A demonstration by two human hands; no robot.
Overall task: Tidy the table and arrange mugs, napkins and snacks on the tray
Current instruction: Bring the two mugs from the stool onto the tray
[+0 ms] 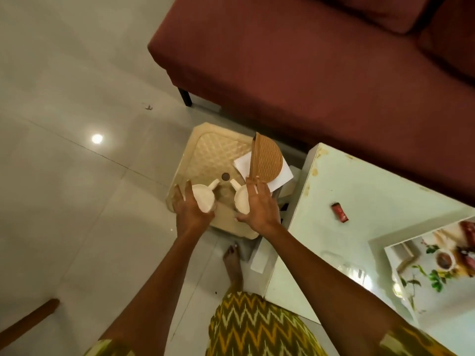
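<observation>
Nearest the camera, a yellow and brown zigzag-patterned garment [254,327] covers the person's lap, and a bare foot [232,263] stands on the pale glossy tiled floor [64,176] below it. To the right, the light green glass-topped counter [341,201] carries a rectangular tray printed with flowers and cups [437,268] at its near right edge, and a small red snack wrapper [339,212] lies alone on the bare glass farther in, well apart from the tray.

Both arms reach forward over a beige plastic stool with a quilted top and a round centre hole [213,160] that stands on the floor beside the counter's left end. The left hand [191,205] curls its fingers around a cream ceramic mug [204,197], whose handle points up and to the right. The right hand [259,209] wraps a second cream ceramic mug [241,199], whose handle points up and to the left. The two mugs sit near each other over the stool's near half; whether they rest on the stool or are lifted cannot be told.

Just beyond the right hand, a brown woven half-round napkin holder [267,158] stands upright over white paper napkins [280,178] on the stool's right side.

Farthest away, a maroon upholstered sofa on dark legs [308,68] fills the upper right.
</observation>
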